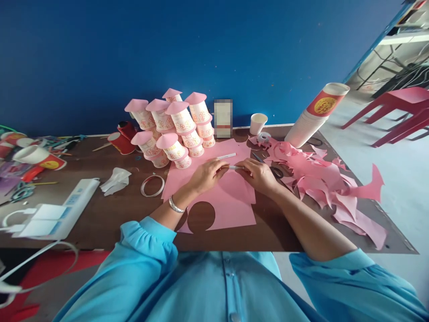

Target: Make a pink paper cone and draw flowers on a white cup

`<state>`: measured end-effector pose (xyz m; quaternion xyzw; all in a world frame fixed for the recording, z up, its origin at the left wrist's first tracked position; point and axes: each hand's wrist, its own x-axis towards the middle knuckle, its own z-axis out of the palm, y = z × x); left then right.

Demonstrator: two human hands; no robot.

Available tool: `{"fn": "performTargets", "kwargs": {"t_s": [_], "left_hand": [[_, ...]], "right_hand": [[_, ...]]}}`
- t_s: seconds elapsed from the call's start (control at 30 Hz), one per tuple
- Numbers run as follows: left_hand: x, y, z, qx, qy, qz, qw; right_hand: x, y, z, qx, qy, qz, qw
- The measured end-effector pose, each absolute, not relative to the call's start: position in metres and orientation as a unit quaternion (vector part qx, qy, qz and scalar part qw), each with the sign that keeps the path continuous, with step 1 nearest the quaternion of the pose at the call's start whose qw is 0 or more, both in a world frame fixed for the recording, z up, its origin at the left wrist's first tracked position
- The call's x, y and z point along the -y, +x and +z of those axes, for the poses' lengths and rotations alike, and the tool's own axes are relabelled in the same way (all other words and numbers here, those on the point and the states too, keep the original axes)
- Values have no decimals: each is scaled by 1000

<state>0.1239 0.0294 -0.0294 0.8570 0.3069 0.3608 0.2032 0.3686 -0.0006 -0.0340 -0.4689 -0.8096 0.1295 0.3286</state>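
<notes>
Head camera: the left hand and right hand pinch a slim white pen-like rod between them, their fingertips closed on its two ends. It sits above the pink paper, whose round cut-out lies toward 7 o'clock from the hands. A white-and-red marker rests on that sheet, just beside the left hand at 12 o'clock. Scissors lie near the right hand at 3 o'clock, with pink scraps beyond. Decorated paper-cup towers stand at 10 o'clock, a white paper cup at 1 o'clock, a leaning cup stack at 2 o'clock.
</notes>
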Motion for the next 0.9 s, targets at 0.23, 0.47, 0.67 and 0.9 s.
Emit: {"fn": "performTargets", "kwargs": {"t_s": [0.23, 0.47, 0.67, 0.9], "left_hand": [[-17, 110, -26, -387, 705, 408, 433], [7, 108, -30, -410, 673, 389, 477], [3, 111, -37, -428, 587, 471, 500], [1, 108, -36, -399, 560, 504, 524]], "right_hand": [[4, 363, -27, 616, -447, 419, 495], [13, 340, -32, 447, -346, 621, 543], [14, 333, -31, 389, -336, 669, 537], [16, 330, -27, 350, -314, 694, 545]]}}
